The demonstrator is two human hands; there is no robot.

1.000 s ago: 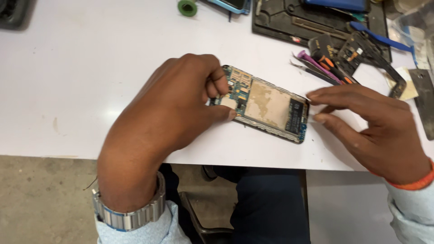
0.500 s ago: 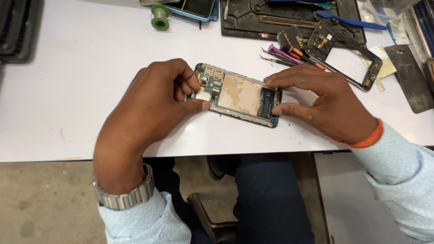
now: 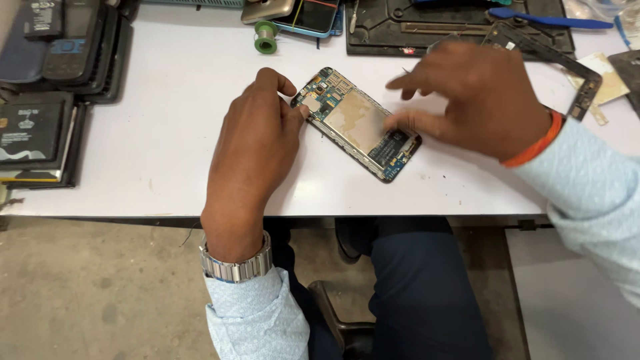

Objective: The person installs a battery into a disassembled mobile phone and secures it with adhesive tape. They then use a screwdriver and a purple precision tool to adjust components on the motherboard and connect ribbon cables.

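Note:
An opened phone (image 3: 357, 123) with its back cover off lies slanted on the white table (image 3: 180, 133), showing its circuit board and a tan metal plate. My left hand (image 3: 257, 143) rests at the phone's upper left end, thumb and forefinger pinching its edge. My right hand (image 3: 477, 97) hovers over the phone's right side with fingers spread, one fingertip touching the lower right part of the phone. It holds nothing.
Stacks of old phones and batteries (image 3: 53, 80) lie at the left edge. A green solder spool (image 3: 266, 37), a phone (image 3: 307, 13), a black work mat (image 3: 427, 27), a blue pry tool (image 3: 547, 19) and a black phone frame (image 3: 573, 73) sit at the back. My legs are below the table edge.
The phone has turned to a steeper slant. My right hand let go of its right end and lifted above it, fingers spread. My left hand stays at the upper left end.

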